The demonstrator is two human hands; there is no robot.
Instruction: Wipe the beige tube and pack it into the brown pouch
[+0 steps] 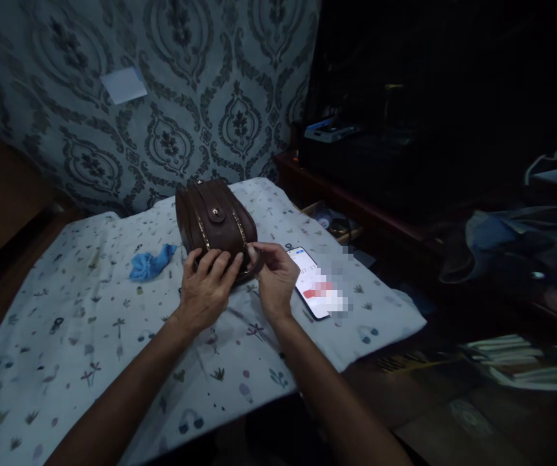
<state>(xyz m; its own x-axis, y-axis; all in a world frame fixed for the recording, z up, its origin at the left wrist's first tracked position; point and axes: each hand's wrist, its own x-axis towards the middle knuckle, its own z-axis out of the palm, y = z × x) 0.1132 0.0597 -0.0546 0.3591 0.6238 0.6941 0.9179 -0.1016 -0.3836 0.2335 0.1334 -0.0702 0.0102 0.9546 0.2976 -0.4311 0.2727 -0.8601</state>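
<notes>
A brown leather bag (213,217) with gold zips and a snap strap stands on a patterned white cloth (113,336). My left hand (206,288) lies over the bag's near end, fingers curled on it and holding it steady. My right hand (273,275) is at the bag's right near corner, thumb and forefinger pinched on the zip pull (250,248). The pull itself is mostly hidden by my fingers.
A lit phone (313,281) lies on the cloth just right of my right hand. A crumpled blue rag (149,264) sits left of the bag. A dark wooden cabinet (356,200) and stacked books (521,366) are to the right; patterned wall behind.
</notes>
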